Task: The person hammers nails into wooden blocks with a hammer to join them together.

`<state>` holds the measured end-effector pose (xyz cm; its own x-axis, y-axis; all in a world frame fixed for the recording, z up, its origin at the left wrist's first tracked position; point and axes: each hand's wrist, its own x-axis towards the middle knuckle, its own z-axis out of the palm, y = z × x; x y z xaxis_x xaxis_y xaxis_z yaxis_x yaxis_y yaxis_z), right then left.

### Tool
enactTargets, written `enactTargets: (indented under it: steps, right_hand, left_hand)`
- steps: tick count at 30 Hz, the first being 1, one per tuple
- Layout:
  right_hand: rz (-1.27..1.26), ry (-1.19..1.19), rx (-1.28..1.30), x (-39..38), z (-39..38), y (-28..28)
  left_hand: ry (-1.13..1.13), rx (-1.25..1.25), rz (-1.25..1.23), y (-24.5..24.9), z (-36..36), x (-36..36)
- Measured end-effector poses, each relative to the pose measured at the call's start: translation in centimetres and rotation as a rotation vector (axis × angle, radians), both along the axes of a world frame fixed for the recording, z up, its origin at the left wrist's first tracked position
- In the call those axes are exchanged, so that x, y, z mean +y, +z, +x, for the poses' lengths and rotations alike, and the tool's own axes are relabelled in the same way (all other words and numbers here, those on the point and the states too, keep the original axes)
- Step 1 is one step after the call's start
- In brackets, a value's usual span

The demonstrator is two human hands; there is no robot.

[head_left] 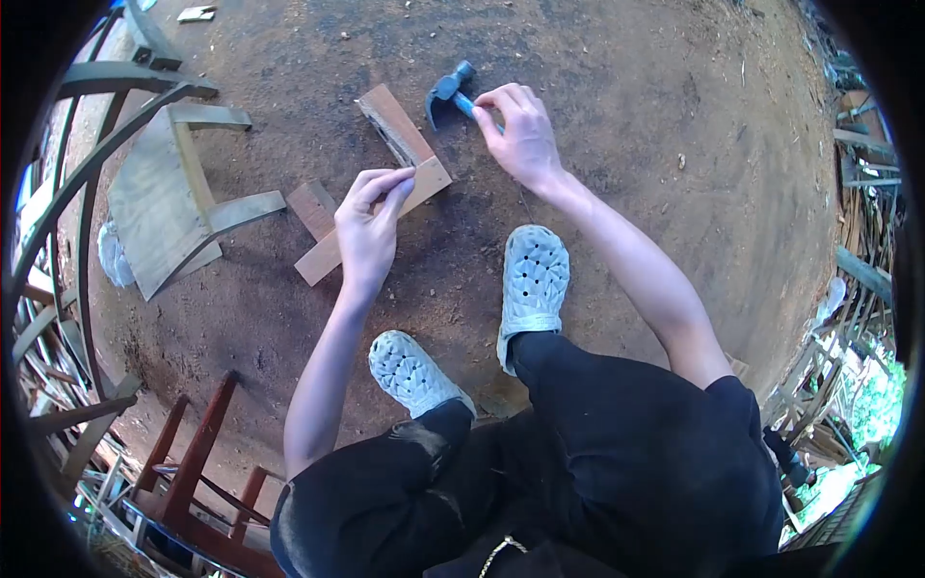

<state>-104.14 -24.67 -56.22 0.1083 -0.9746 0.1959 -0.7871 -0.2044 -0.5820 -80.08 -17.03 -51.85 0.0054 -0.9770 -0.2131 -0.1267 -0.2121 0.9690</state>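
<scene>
On the dirt ground before me lies a wooden piece of joined boards: a light strip (322,258) with a reddish-brown board (396,120) meeting its far end and a shorter block (313,208) near its other end. My left hand (368,223) is closed, thumb and fingertips pinched at the light strip close to that far corner; anything small between the fingertips is hidden. A claw hammer (449,93) with a blue-grey head and blue handle is in my right hand (521,135), whose fingers are closed around the handle. Its head points away from me, beside the reddish-brown board.
Left of the work stands a pale wooden panel with legs (164,202). Curved wooden parts (82,173) crowd the left edge, and a reddish-brown wooden frame (198,462) is at lower left. My feet in white clogs (535,279) are close by. Scrap wood (858,231) lines the right.
</scene>
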Motion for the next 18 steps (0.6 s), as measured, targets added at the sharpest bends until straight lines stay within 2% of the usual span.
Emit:
enactTargets:
  steps: [1,3,6,7,18]
  right_hand:
    - [0.060,0.028,-0.099,0.5,0.4,0.4]
    - [0.203,-0.043,-0.298,1.9,1.7,1.1]
    - [0.427,-0.096,-0.494,3.7,2.5,1.9]
    - [0.350,-0.068,-0.491,4.2,2.6,0.9]
    - [0.410,0.008,-0.517,4.6,2.4,0.3]
  left_hand:
    - [-0.010,0.002,0.006,-1.1,-0.6,-0.3]
    - [0.008,-0.193,-0.156,-2.5,-1.6,-1.1]
    - [-0.055,-0.226,-0.100,-2.3,-2.5,-1.7]
    - [-0.063,-0.225,-0.095,-2.3,-2.5,-1.8]
    - [-0.215,-0.457,-0.176,-2.3,-2.4,-1.8]
